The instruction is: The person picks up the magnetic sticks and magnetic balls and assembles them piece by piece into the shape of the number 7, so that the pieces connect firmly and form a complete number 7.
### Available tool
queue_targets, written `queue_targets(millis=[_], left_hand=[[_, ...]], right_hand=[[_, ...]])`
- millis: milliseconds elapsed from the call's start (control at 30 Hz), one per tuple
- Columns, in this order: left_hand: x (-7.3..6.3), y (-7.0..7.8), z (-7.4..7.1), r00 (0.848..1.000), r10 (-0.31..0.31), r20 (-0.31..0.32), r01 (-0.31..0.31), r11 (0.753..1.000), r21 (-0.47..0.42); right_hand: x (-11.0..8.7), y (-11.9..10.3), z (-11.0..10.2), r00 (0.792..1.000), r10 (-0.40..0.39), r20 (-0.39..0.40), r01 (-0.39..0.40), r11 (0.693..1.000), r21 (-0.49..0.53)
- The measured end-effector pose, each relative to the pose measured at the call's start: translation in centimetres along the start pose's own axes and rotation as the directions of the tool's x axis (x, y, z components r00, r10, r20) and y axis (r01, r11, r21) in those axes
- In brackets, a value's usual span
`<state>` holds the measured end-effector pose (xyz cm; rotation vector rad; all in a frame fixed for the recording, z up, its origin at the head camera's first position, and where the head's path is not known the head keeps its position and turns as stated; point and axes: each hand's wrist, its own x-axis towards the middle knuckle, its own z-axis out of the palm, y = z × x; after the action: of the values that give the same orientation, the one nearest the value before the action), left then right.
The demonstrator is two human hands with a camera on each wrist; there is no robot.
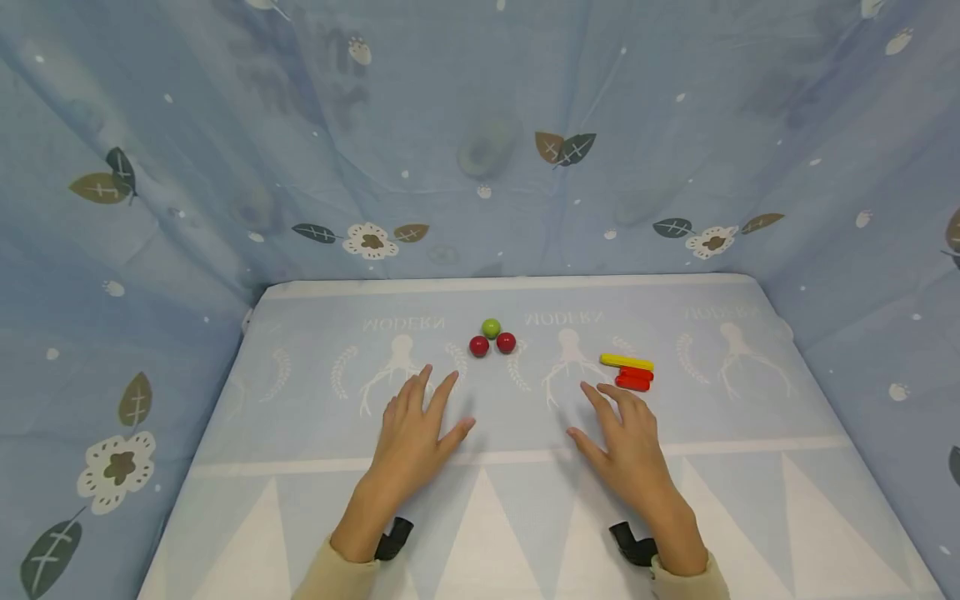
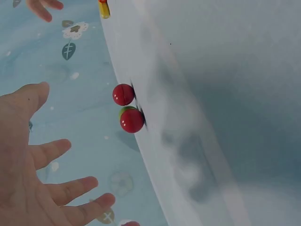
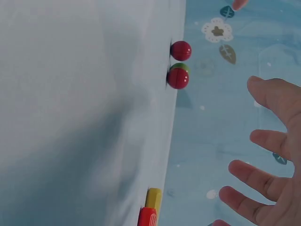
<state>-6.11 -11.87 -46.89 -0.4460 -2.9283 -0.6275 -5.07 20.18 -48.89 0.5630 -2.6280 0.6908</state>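
Both hands hover over the table with fingers spread and hold nothing. My left hand (image 1: 412,433) is nearest to three small balls at the table's middle: a green ball (image 1: 491,328) behind, a red ball (image 1: 479,346) at front left and another red ball (image 1: 506,342) at front right. Close behind the fingertips of my right hand (image 1: 626,442) lie a yellow stick-shaped piece (image 1: 627,362) and two short red pieces (image 1: 634,379), side by side. In the left wrist view, the nearer red ball (image 2: 132,120) partly hides the green one.
A pale blue and white patterned cloth (image 1: 517,417) covers the table. Blue curtains (image 1: 480,150) with leaf and flower prints stand at the back and both sides. A black strap piece (image 1: 394,538) shows at the left wrist, another (image 1: 633,546) at the right.
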Motion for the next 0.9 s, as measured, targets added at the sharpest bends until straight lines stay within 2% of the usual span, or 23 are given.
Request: queue_targets(millis=[233,400,567,667,900], left_hand=[[1.8,-0.3,0.3,1.0,0.005,-0.01,-0.005,0.998,-0.065],[3.0,-0.5,0.5,1.0,-0.024,0.006,0.024,0.994,-0.107],[4.1,-0.3,0.5,0.999,-0.046,0.021,0.048,0.988,-0.144],[4.8,-0.3,0.6,0.998,-0.055,0.021,0.058,0.984,-0.17],[6.3,-0.6,1.4,0.998,-0.055,0.002,0.054,0.972,-0.227]], right_hand=[[-0.2,0.9,0.0,0.997,0.003,-0.078,0.001,0.999,0.043],[-0.3,1.4,-0.2,0.994,0.032,-0.103,-0.022,0.996,0.092],[-0.2,1.9,-0.3,0.987,0.022,-0.157,-0.006,0.995,0.096],[-0.3,2.3,-0.3,0.981,0.043,-0.189,-0.023,0.994,0.11],[-0.4,3.6,-0.7,0.974,0.113,-0.197,-0.084,0.985,0.149]])
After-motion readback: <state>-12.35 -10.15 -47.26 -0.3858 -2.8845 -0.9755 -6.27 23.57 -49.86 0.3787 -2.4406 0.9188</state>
